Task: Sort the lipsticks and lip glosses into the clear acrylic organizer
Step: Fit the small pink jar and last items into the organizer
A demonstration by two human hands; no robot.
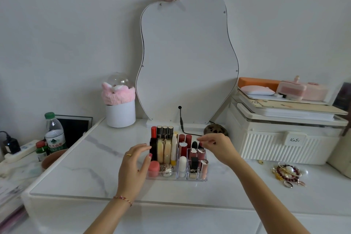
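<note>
The clear acrylic organizer (195, 179) stands in the middle of the white marble tabletop. Several lipsticks and lip glosses stand upright in its compartments: dark tubes (164, 131) at the back, red tubes (184, 139) in the middle, a white stick (182, 163) and a black square lipstick (194, 165) at the front. My left hand (133, 165) curves around the organizer's left side, fingers apart, holding nothing. My right hand (216, 146) hovers over the back right compartments, fingertips near a dark-capped lip gloss (201, 153). I cannot tell whether they touch it.
A curvy mirror (187, 59) leans on the wall behind, its black cable (181, 121) running down to the table. A white cylinder with a pink plush (120, 112) stands left. A ribbed cream storage box (284, 138) and bead bracelets (287, 174) lie right; a water bottle (54, 135) far left.
</note>
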